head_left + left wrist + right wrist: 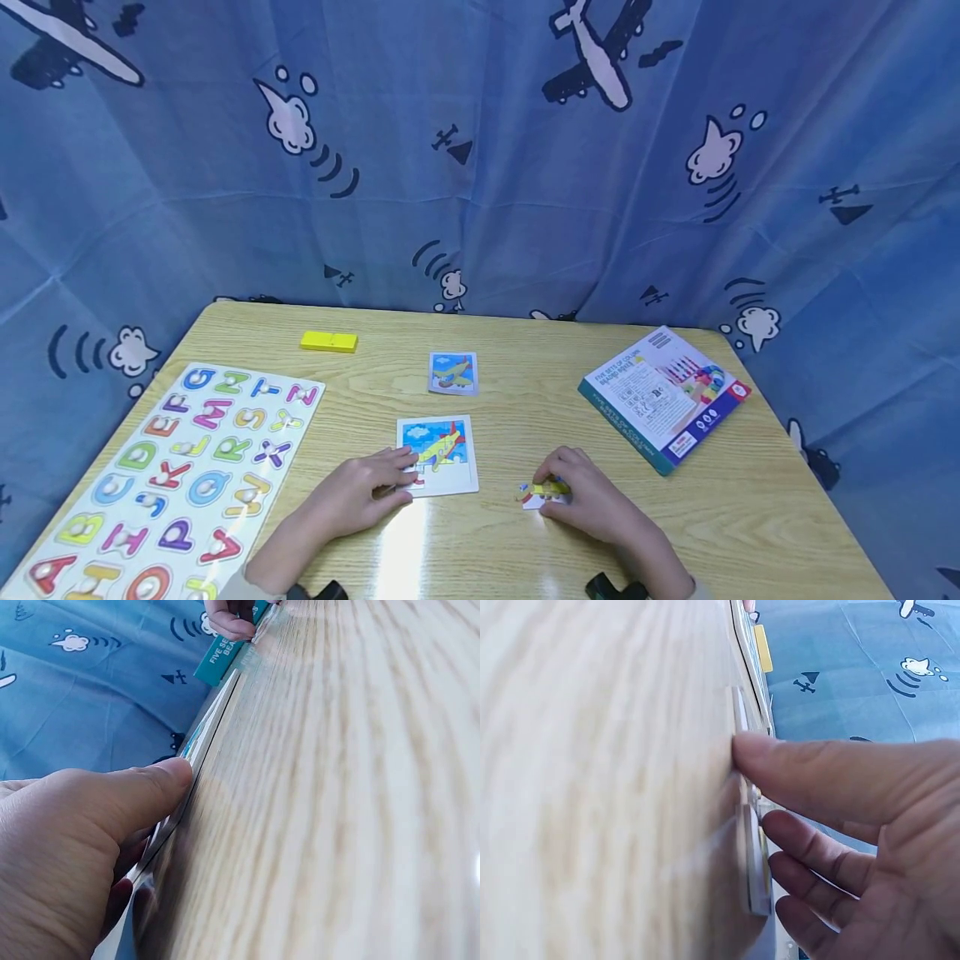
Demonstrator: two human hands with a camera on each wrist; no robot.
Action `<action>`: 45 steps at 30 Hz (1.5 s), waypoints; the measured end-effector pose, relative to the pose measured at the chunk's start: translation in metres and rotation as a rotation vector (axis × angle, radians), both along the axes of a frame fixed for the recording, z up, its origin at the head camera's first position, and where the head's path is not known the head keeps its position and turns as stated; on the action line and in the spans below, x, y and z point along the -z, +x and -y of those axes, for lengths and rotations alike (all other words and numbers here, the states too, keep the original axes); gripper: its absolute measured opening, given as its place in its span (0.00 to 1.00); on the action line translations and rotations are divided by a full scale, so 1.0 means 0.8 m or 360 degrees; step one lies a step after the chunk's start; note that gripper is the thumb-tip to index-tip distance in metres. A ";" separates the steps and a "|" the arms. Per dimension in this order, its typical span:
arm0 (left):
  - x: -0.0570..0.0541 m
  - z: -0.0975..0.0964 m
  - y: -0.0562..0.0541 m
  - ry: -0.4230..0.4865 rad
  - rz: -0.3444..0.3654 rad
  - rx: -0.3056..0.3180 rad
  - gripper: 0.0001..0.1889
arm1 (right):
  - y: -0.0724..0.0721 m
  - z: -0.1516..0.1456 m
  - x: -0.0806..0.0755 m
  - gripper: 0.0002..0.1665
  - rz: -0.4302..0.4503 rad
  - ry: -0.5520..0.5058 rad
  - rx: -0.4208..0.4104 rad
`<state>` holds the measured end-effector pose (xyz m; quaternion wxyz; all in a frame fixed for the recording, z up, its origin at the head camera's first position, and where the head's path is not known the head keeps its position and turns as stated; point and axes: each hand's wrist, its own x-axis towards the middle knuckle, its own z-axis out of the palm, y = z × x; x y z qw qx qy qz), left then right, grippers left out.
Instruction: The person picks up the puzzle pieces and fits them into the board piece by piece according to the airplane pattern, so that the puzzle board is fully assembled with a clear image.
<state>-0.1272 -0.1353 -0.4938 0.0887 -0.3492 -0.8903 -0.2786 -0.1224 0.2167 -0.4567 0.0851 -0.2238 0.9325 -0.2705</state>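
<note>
My left hand (pixel 367 492) rests at the left edge of a white-framed jigsaw tray (pixel 457 483). Its fingertips lie on that edge, and the thumb (pixel 154 791) touches the rim near the close left corner. A yellow plane with a red tail on blue sky fills the upper part of the tray's picture; white shows below. To the right, my right hand (pixel 588 496) pinches a puzzle piece (pixel 553 504) among a few small pieces on the table. Fingers partly cover these pieces. The right wrist view shows the thumb (pixel 761 754) at one piece and curled fingers beside another piece (pixel 754 862).
Behind the tray lies a small plane picture card (pixel 453 373). A yellow block (pixel 328 342) sits at the back left. The letter board (pixel 168 483) covers the left side. A boxed bead game (pixel 663 396) lies at the right. A blue curtain (pixel 480 167) hangs behind the table.
</note>
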 end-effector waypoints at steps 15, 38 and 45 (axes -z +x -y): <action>0.000 0.001 0.000 -0.0005 -0.0025 0.0017 0.13 | 0.002 0.012 -0.003 0.14 -0.0075 -0.0067 -0.0003; 0.001 0.000 0.000 0.0021 0.0053 0.0001 0.13 | -0.010 0.066 -0.021 0.13 -0.0100 -0.0137 -0.0181; 0.001 0.000 0.000 0.0062 0.0095 -0.0016 0.13 | -0.014 0.079 -0.025 0.13 -0.0116 -0.0213 -0.0189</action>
